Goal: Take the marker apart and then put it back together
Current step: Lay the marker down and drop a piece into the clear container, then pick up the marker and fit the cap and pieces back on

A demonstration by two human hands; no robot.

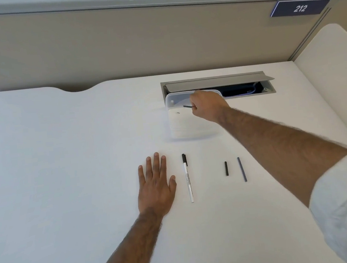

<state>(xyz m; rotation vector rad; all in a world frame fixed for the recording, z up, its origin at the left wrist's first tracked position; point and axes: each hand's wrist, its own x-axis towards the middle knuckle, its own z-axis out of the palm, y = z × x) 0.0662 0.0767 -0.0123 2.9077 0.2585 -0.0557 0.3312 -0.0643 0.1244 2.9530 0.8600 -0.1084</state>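
A white marker barrel (188,180) with a black cap at its far end lies on the white desk, just right of my left hand (156,189). That hand rests flat, fingers spread, holding nothing. To the right lie a short black piece (226,168) and a longer grey rod (242,169), side by side and apart. My right hand (207,106) reaches far forward over a clear plastic box (174,118) and pinches a thin dark stick (187,106) that points left above the box.
Behind the box, a grey cable hatch (219,82) in the desk stands open with blue cables inside. A beige partition (116,45) runs along the back edge, with a "212" sign (300,7). A white side panel (331,72) borders the right.
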